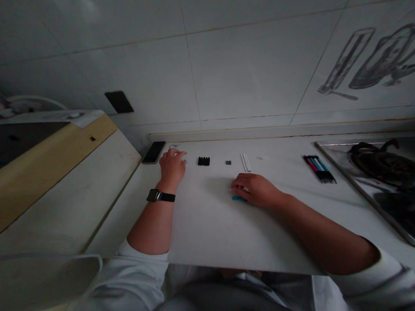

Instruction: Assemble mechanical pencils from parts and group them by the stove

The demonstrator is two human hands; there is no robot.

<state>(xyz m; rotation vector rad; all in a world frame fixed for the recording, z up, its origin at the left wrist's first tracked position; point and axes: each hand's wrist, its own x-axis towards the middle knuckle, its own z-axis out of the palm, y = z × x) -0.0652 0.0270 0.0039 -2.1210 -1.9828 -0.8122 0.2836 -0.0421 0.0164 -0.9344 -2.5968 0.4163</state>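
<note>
My left hand (172, 166) reaches to the far left of the white countertop (212, 225), fingers curled on something small and pale that I cannot make out; a black watch (160, 196) is on that wrist. My right hand (255, 189) rests mid-counter, fingers closed over a small blue piece (237, 198) that sticks out beneath them. Between the hands, farther back, lie a cluster of small black parts (203, 161), a tinier dark part (228, 162) and two white strips (245, 162).
A dark phone (153, 152) lies by the wall at the left. A bundle of coloured pens (319, 168) lies near a steel gas stove (388, 182) on the right. A beige appliance (51, 184) stands to the left. Tiled wall behind.
</note>
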